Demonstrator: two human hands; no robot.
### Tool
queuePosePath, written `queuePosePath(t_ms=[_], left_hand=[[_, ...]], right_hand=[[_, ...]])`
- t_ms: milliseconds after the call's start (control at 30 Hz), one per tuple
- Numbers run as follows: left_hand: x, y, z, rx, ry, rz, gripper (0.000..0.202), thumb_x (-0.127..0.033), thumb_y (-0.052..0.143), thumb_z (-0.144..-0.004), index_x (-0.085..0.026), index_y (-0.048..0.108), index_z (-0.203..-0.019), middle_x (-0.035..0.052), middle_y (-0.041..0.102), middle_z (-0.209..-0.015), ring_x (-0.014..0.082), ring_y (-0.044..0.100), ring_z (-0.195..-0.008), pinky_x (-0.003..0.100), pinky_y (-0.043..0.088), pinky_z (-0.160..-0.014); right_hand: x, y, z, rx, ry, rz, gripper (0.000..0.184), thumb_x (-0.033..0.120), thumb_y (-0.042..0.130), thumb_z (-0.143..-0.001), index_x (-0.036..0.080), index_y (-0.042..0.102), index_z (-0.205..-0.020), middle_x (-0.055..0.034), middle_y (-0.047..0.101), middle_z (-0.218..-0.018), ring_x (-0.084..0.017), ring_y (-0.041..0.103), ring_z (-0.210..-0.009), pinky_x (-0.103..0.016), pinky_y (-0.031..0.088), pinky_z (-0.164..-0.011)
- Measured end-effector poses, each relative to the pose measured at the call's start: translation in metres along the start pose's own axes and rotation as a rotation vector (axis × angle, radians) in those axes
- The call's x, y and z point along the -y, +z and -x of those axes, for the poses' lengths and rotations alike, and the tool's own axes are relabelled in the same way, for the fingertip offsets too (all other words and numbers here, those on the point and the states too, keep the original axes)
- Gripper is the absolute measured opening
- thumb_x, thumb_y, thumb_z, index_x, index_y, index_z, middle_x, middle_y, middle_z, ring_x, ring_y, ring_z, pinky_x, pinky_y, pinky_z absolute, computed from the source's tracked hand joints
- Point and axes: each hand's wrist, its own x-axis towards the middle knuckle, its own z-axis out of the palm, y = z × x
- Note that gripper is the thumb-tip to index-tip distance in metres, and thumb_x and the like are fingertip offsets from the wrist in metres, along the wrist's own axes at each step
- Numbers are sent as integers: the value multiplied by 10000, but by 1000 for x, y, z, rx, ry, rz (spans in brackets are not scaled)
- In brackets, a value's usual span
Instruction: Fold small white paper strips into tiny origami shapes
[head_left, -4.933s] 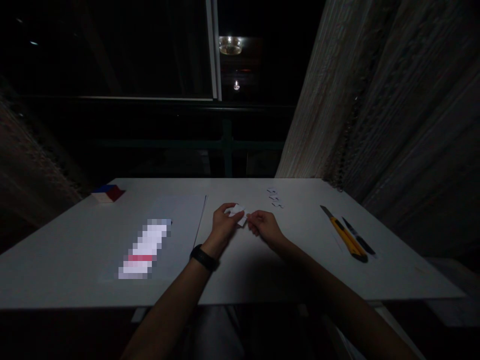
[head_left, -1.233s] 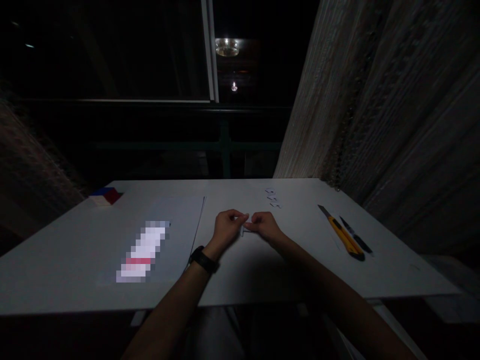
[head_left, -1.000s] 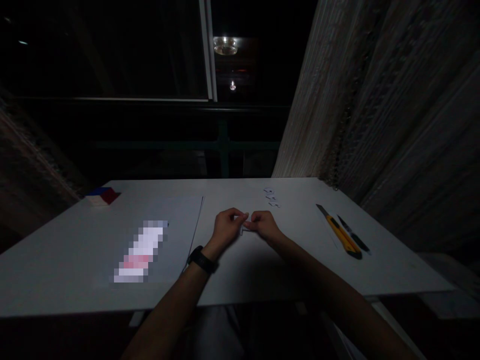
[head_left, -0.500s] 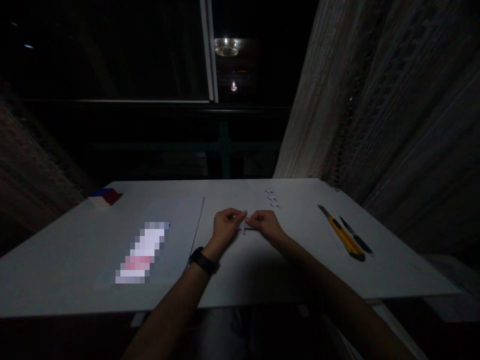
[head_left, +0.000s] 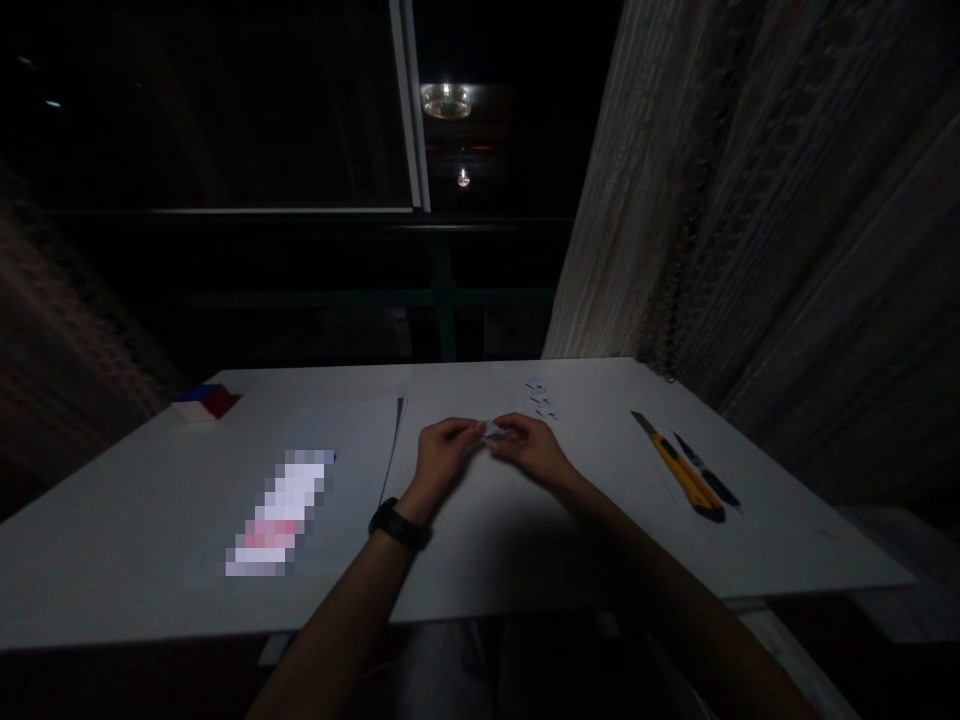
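Between my two hands, above the middle of the white table, is a small piece of white paper (head_left: 493, 430). My left hand (head_left: 448, 450) pinches its left side with thumb and fingertips; a dark band circles that wrist. On the right side, the fingers of my right hand (head_left: 531, 446) are closed on the same paper. My fingers cover most of it, so its full shape cannot be made out. Beyond my right hand lie several small white paper pieces (head_left: 541, 399) with dark marks, in a slanting row.
To the right lie a yellow utility knife (head_left: 681, 470) and a dark pen-like tool (head_left: 706, 470). White paper sheets (head_left: 360, 440) are at left, with a bright blurred-out phone-shaped object (head_left: 281, 510) on them. A red, blue and white block (head_left: 205, 402) sits at the far left corner.
The paper between my fingers has been turned: a piece that hung below my fingertips no longer shows there. My hands have moved slightly apart. The whole view has shifted a little.
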Motion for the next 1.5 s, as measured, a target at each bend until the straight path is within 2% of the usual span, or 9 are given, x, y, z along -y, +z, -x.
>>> queuePosePath(t_ms=[167,333,433,600,767,1000,1100,1233,1500], left_hand=[[0,-3,-2,-122,103,-65,188,-352,702,-591,-202,719,-702,15,531,-714,134,519,-706,249,413,-672],[0,-1,0,-26,78,-94,232,-370,680,-619,-182,725,-749,15,528,-632,133,508,-641,253,402,-600],[-1,0,1,-14,25,-113,329,-396,687,-606,-150,715,-823,-2,524,-566,110,481,-554,244,383,-537],[-4,-1,3,86,-57,-21,475,-384,709,-575,-107,668,-960,-10,546,-524,89,469,-473,227,381,-479],[-4,2,4,127,-93,95,390,-314,721,-564,-104,684,-890,83,668,-712,142,583,-611,253,453,-579],[-5,2,4,67,-143,95,350,-260,734,-531,-112,697,-846,82,669,-710,154,585,-625,256,445,-566],[-8,1,4,55,-154,97,342,-241,734,-519,-111,701,-834,81,666,-708,156,586,-628,259,448,-569],[-8,1,4,29,-172,136,361,-235,745,-501,-103,697,-834,87,665,-717,161,590,-640,261,452,-569],[-9,2,5,83,-215,205,326,-216,752,-482,-98,693,-780,84,663,-680,136,571,-556,255,438,-523]], right_hand=[[1,0,0,29,108,-238,455,405,692,-597,179,620,-985,-13,616,-683,-110,554,-484,-228,432,-432],[2,1,-1,10,159,-448,394,384,752,-519,138,657,-812,-42,652,-645,-167,625,-588,-292,506,-552],[1,2,-2,-45,131,-439,323,360,760,-506,137,670,-722,-44,664,-668,-167,624,-626,-318,501,-638],[0,0,-1,-88,116,-371,294,313,752,-518,152,686,-756,-47,678,-727,-167,613,-677,-321,478,-695],[-1,-1,-1,-62,93,-390,327,285,769,-465,167,690,-760,-68,664,-862,-191,605,-761,-329,478,-721],[-4,-3,-2,-20,1,-363,310,289,741,-536,215,699,-835,-80,555,-1142,-217,557,-971,-331,441,-824],[-4,-3,-1,15,42,-368,362,299,744,-526,202,690,-870,-79,593,-1070,-202,582,-881,-317,454,-749],[1,-4,2,72,118,-375,428,285,745,-516,184,673,-926,-44,646,-803,-159,580,-726,-278,440,-634],[-5,-1,0,-26,122,-389,309,292,735,-505,164,695,-783,-22,641,-662,-135,559,-606,-273,436,-592]])
